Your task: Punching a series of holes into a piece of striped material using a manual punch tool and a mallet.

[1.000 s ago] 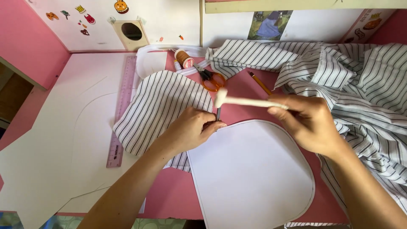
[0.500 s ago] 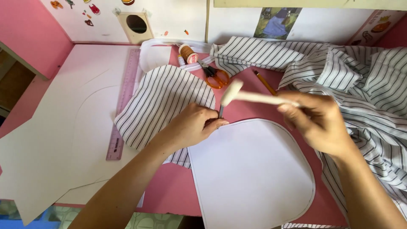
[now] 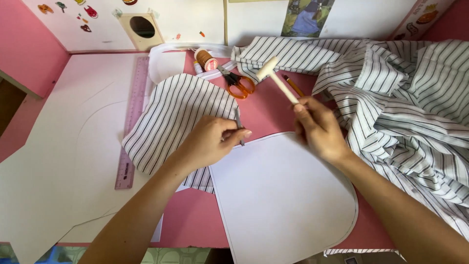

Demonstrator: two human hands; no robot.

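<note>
Landmark: striped fabric piece (image 3: 176, 117). Purple ruler (image 3: 133, 117) just left of it. Left hand (image 3: 210, 142) on its right edge, fingers pinched on thin metal tool (image 3: 239, 128). Right hand (image 3: 320, 128) further right, closed around white mallet (image 3: 276, 78) handle, head raised.

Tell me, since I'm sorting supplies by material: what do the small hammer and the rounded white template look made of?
The small hammer in the right hand looks like pale, unpainted wood, matte, though light plastic can't be ruled out. The rounded white template looks like thin matte card or paper: it lies flat with a clean cut edge.
</note>
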